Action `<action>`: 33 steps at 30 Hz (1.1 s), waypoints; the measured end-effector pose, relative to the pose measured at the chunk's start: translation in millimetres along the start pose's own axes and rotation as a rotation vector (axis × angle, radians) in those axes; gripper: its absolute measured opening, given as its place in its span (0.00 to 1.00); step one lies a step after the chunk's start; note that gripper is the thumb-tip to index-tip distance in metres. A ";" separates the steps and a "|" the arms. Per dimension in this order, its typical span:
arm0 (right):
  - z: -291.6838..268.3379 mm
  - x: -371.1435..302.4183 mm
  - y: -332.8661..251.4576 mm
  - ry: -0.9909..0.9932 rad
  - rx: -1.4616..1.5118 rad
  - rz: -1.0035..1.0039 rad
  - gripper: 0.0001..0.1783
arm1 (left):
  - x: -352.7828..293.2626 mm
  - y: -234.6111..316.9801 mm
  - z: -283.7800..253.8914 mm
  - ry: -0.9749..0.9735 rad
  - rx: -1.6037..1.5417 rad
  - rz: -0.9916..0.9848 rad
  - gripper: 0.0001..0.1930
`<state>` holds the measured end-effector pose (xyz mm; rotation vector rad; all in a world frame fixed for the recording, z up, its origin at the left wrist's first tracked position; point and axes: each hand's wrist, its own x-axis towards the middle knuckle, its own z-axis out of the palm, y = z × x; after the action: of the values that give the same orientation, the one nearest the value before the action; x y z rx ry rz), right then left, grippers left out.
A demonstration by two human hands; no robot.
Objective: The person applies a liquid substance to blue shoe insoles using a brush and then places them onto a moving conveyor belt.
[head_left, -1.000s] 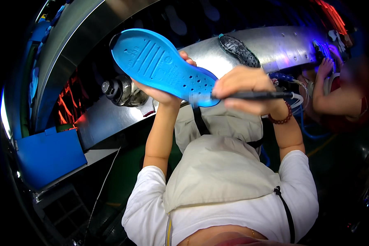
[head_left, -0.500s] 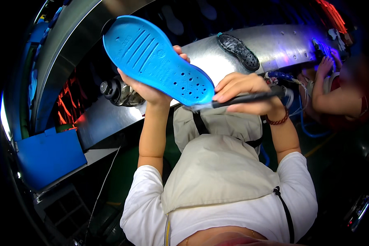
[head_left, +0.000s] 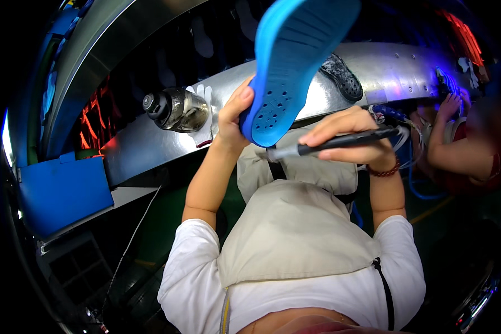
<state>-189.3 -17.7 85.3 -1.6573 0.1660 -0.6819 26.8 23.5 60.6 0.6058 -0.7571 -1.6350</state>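
A blue shoe sole [head_left: 286, 72] with a cluster of small holes at its near end stands tilted up in front of me, its far end running past the top edge. My left hand [head_left: 236, 114] grips it along its left side. In my right hand [head_left: 350, 136] is a black-handled brush [head_left: 328, 145], its pale bristle end pointing left, just below the sole's near end and apparently apart from it. The bristles are blurred.
A steel bench [head_left: 384, 72] curves across, bearing a black sole [head_left: 341, 77], a dark-capped bottle [head_left: 178, 108] and a white glove [head_left: 206, 119]. A blue panel [head_left: 67, 192] stands at left. Another person's hand [head_left: 451, 104] works at far right; pale soles [head_left: 201, 36] lie beyond the bench.
The blue sole has swung upright and moved right, turning its side toward me. My left hand has shifted to its left edge. The brush has come away from the sole's near end.
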 end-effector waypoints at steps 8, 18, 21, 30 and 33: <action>-4.1 9.3 -10.8 -0.248 -0.257 -0.071 0.11 | 10.3 24.8 1.9 -0.044 0.204 -0.496 0.29; -30.7 9.1 -29.2 -0.382 -0.336 -0.100 0.10 | 4.3 35.9 2.4 -0.044 0.435 -0.668 0.29; -31.6 9.6 -20.0 -0.187 -0.387 -0.110 0.10 | 2.5 42.5 9.5 0.126 0.388 -0.695 0.29; -34.9 0.3 2.4 -0.018 -0.327 -0.118 0.12 | -9.2 54.3 -17.7 0.074 0.314 -0.465 0.31; -26.0 -9.5 0.5 -0.035 -0.360 -0.018 0.12 | -9.0 60.8 -29.4 0.066 0.430 -0.351 0.29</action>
<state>-210.3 -35.5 82.9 -2.0162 0.2606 -0.6638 89.5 20.9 87.1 1.1456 -1.0055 -1.7674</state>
